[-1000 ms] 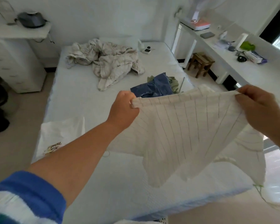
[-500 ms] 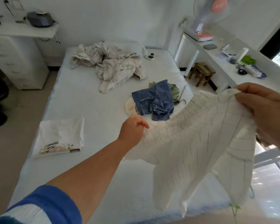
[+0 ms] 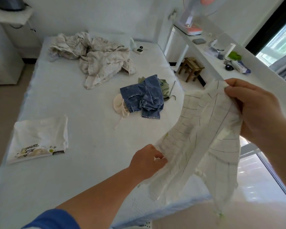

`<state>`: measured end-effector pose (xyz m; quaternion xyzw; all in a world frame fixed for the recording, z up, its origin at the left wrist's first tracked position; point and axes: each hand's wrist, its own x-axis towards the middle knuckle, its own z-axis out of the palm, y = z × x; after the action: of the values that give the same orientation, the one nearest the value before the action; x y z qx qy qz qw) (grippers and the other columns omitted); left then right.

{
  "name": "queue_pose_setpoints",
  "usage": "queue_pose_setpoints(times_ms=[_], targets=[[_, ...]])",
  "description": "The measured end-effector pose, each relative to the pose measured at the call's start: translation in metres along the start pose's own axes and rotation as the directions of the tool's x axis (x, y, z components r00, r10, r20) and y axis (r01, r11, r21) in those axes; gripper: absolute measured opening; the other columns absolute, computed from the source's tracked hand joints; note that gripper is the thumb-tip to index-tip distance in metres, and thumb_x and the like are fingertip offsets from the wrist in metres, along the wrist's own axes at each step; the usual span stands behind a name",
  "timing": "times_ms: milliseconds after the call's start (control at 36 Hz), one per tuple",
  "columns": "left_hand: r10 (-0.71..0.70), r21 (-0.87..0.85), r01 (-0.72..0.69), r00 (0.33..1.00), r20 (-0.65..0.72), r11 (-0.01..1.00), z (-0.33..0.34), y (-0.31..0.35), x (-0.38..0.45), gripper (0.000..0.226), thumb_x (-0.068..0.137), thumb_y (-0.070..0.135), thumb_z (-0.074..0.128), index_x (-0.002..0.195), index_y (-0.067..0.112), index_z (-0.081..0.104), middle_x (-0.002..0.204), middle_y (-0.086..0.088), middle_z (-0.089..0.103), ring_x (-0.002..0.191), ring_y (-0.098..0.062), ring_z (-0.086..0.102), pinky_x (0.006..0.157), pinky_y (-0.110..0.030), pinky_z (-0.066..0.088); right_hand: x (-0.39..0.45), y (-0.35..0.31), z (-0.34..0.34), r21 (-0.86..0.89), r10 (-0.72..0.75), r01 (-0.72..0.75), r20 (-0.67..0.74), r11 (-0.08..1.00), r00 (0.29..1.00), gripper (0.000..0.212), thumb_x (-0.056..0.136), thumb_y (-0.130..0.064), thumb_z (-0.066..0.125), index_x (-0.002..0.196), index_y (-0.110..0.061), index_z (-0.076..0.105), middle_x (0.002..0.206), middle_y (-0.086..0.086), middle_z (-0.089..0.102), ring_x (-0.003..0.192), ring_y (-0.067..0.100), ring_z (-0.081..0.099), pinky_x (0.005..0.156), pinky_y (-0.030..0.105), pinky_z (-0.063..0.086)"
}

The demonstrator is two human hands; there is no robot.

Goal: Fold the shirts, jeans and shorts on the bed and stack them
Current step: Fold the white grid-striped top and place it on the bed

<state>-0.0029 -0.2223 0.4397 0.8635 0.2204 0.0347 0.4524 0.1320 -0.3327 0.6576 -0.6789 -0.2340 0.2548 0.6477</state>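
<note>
Both hands pinch the checked white shirt (image 3: 203, 134) above the bed's (image 3: 82, 171) near corner: right hand (image 3: 253, 111) high, left hand (image 3: 147, 161) low; it looks light and limp, best gripped at shoulder seams

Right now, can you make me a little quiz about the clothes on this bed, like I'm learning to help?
1. True or false: the white checked shirt lies flat on the bed.
2. Which hand holds the shirt's upper end: A) left hand B) right hand?
3. Fill in: the folded white T-shirt sits near the bed's ____ edge.

Key
1. False: both hands hold it up in the air.
2. B; the left hand pinches it lower down.
3. Left, well apart from the crumpled jeans.
</note>
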Motion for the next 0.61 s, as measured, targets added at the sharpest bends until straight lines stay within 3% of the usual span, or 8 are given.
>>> queue_pose_setpoints(times_ms=[83, 167, 250, 306, 389, 500, 611], targets=[[0.115, 0.127, -0.106, 0.991, -0.07, 0.986, 0.006, 0.004, 0.005, 0.027, 0.091, 0.042, 0.051, 0.097, 0.026, 0.073, 0.087, 0.005, 0.055, 0.084, -0.016, 0.058, 0.065, -0.02, 0.035, 0.003, 0.002, -0.004, 0.035, 0.006, -0.005, -0.049, 0.999, 0.999, 0.029, 0.082, -0.012, 0.052, 0.065, -0.023, 0.072, 0.063, -0.003, 0.065, 0.059, 0.01, 0.065, 0.056, 0.024, 0.053], [0.112, 0.049, -0.106, 0.983, -0.149, 0.993, 0.0, 0.002, 0.012, 0.027, 0.094, 0.039, 0.049, 0.1, 0.025, 0.072, 0.083, 0.007, 0.053, 0.075, -0.01, 0.053, 0.061, -0.014, 0.035, 0.007, 0.004, -0.012, 0.063, 0.003, 0.003, -0.088, 0.998, 0.996, 0.028, 0.081, -0.012, 0.054, 0.064, -0.023, 0.072, 0.065, -0.004, 0.066, 0.062, 0.01, 0.066, 0.058, 0.025, 0.054], [-0.04, -0.235, -0.023, 0.965, -0.258, 0.972, -0.02, -0.002, 0.019, 0.018, 0.093, 0.029, 0.052, 0.08, 0.03, 0.063, 0.08, 0.011, 0.055, 0.074, -0.005, 0.052, 0.062, -0.005, 0.035, 0.008, 0.006, -0.022, 0.0, -0.023, 0.023, -0.134, 1.0, 0.991, 0.039, 0.087, -0.008, 0.052, 0.059, -0.026, 0.072, 0.061, -0.008, 0.065, 0.059, 0.006, 0.065, 0.057, 0.021, 0.053], [-0.163, -0.421, 0.017, 0.936, -0.313, 0.907, -0.04, -0.004, 0.023, 0.024, 0.094, 0.021, 0.051, 0.072, 0.029, 0.057, 0.074, 0.009, 0.058, 0.068, -0.003, 0.051, 0.057, -0.004, 0.037, 0.01, 0.009, -0.031, -0.056, -0.027, 0.018, -0.148, 0.998, 0.989, 0.039, 0.087, -0.008, 0.052, 0.059, -0.027, 0.071, 0.06, -0.009, 0.064, 0.056, 0.005, 0.063, 0.056, 0.021, 0.054], [-0.277, -0.508, 0.031, 0.866, -0.417, 0.861, -0.073, -0.004, 0.032, 0.027, 0.094, 0.016, 0.047, 0.069, 0.023, 0.053, 0.068, 0.005, 0.053, 0.063, -0.005, 0.047, 0.05, -0.006, 0.034, 0.014, 0.019, -0.048, -0.073, 0.008, -0.023, -0.192, 0.997, 0.981, 0.039, 0.086, -0.005, 0.053, 0.059, -0.026, 0.07, 0.058, -0.009, 0.062, 0.052, 0.005, 0.059, 0.051, 0.018, 0.051], [-0.175, -0.346, -0.034, 0.813, -0.555, 0.938, -0.108, 0.003, 0.036, 0.026, 0.096, 0.018, 0.042, 0.071, 0.023, 0.047, 0.066, 0.008, 0.049, 0.057, 0.009, 0.046, 0.051, -0.006, 0.034, 0.019, 0.038, -0.071, -0.086, 0.058, -0.076, -0.197, 0.993, 0.979, 0.046, 0.084, 0.004, 0.048, 0.056, -0.025, 0.07, 0.054, -0.011, 0.059, 0.048, 0.003, 0.057, 0.045, 0.013, 0.045], [0.098, 0.08, -0.064, 0.808, -0.581, 0.995, -0.128, 0.0, 0.038, 0.018, 0.097, 0.019, 0.043, 0.085, 0.013, 0.056, 0.077, -0.003, 0.053, 0.07, -0.009, 0.049, 0.061, -0.021, 0.033, 0.026, 0.056, -0.089, -0.262, 0.047, -0.086, -0.151, 0.961, 0.987, 0.049, 0.085, 0.005, 0.046, 0.059, -0.03, 0.068, 0.05, -0.012, 0.057, 0.043, 0.0, 0.053, 0.041, 0.009, 0.04]])
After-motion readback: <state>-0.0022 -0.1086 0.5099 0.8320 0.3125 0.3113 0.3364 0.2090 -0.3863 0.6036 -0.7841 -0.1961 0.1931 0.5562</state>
